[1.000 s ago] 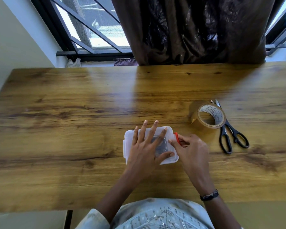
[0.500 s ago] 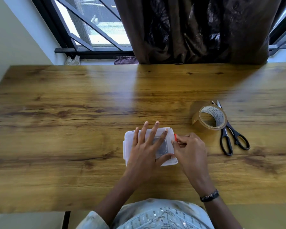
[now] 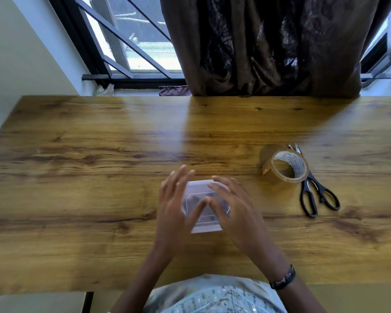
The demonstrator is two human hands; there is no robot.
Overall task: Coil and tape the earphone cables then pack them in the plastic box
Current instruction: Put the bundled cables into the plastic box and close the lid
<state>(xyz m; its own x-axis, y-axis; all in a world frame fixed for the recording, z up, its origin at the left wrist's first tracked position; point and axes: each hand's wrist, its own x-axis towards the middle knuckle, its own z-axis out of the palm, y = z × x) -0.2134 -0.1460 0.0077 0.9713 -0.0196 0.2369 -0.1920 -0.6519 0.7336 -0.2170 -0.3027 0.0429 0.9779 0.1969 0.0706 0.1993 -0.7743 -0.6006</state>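
Whereas a second ago my left hand (image 3: 174, 206) lay flat on the lid of the plastic box (image 3: 203, 206) and my right hand (image 3: 233, 206) pinched the red clip at its right end, both hands now flank the box with fingers straight and spread. My left hand lies along the box's left side and my right hand over its right side; the two thumbs meet above the middle of the lid. Motion blur hides whether the palms touch the plastic. The red clip no longer shows; my right hand covers that end. The box has stayed on the table (image 3: 77, 177), about midway between its left and right edges and nearer the near edge, lid on. Dark shapes show through the clear lid, too blurred to identify as the earphone cables.

Toward the right edge of the table, well apart from the box, the roll of brown tape (image 3: 286, 166) lies where it was, its open core upward. Black-handled scissors (image 3: 314, 195) lie just beside it on the right, the blades passing under the roll's far right rim and the handles pointing toward the near edge. A beaded bracelet (image 3: 283, 279) circles my right wrist. Beyond the far edge hangs a dark brown curtain (image 3: 269, 46), with a barred window (image 3: 127, 41) to its left.
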